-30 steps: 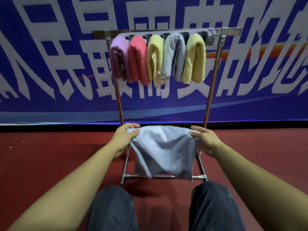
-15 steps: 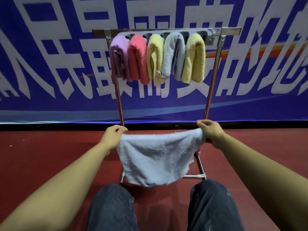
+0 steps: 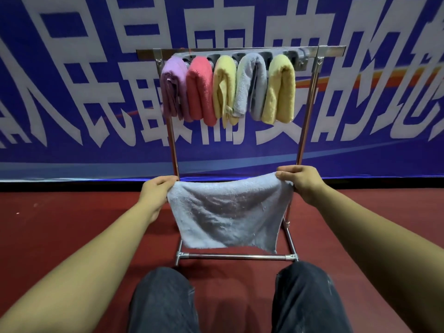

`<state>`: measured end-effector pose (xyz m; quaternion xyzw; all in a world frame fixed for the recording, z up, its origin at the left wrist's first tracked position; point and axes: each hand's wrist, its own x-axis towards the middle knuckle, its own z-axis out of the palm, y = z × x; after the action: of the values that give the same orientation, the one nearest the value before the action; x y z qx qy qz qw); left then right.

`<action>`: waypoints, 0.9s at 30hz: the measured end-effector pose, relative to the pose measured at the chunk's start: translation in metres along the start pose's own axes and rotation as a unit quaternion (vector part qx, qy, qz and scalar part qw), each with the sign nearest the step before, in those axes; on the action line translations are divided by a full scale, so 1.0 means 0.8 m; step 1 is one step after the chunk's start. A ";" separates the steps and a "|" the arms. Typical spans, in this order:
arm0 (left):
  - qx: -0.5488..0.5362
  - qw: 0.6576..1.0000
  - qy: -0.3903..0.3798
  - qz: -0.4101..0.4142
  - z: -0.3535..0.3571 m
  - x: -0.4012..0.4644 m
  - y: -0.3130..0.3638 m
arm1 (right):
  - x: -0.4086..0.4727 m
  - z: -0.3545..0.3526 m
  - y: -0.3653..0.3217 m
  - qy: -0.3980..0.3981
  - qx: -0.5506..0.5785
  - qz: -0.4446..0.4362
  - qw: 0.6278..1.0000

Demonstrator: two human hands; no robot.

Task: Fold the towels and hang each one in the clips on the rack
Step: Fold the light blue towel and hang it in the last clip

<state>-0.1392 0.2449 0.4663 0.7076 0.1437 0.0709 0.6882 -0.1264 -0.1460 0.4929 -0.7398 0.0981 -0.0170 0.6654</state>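
Head view, nearest first: two knees in dark trousers [image 3: 163, 301] at the bottom edge, cut off by the frame. Two bare forearms reaching forward over red floor [image 3: 60, 224].

Left hand [image 3: 156, 192] pinching the upper left corner of a pale blue terry towel [image 3: 228, 215], fingers curled over the hem. Right hand [image 3: 301, 182] clenched on the upper right corner, thumb on the near face. Towel stretched between the two grips, top edge sagging slightly in the middle, body hanging flat in front of the metal rack [image 3: 236, 256], lower edge just above the rack's base bar. Lower right corner dipping lower than the left. Fingertips behind the cloth hidden.

Farther up, five folded towels hanging side by side in the grey clip strip [image 3: 298, 59] under the top bar, each touching its neighbour: one folded lilac towel [image 3: 173, 90], one folded coral-pink towel [image 3: 200, 92], one folded pale yellow towel [image 3: 224, 90], one folded grey-blue towel [image 3: 252, 85], one folded mustard-yellow towel [image 3: 281, 90]. Clips mostly covered by the towels; one slot visible to the right of the last towel. Rack's uprights partly hidden behind the held towel.

Behind everything, a blue banner with large white characters [image 3: 72, 80], cropped on all sides.
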 end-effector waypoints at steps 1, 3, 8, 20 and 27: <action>0.018 1.000 0.006 0.021 -0.001 0.000 0.001 | -0.001 0.000 -0.002 0.015 -0.005 -0.009 1.000; 0.050 0.997 0.020 0.059 0.000 -0.001 0.007 | -0.002 0.000 -0.005 0.046 -0.018 -0.041 0.998; 0.058 0.992 0.044 0.100 0.010 -0.006 0.032 | 0.000 -0.001 -0.013 0.076 -0.043 -0.086 0.992; 0.098 0.981 0.054 0.157 0.002 -0.015 0.047 | -0.009 -0.002 -0.012 0.102 -0.030 -0.130 0.986; 0.184 0.960 0.054 0.205 -0.008 -0.017 0.058 | -0.014 -0.001 -0.014 0.124 -0.036 -0.171 0.977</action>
<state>-0.1491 0.2464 0.5143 0.8316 0.0430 0.2206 0.5078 -0.1363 -0.1435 0.5049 -0.7613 0.0523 -0.2190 0.6080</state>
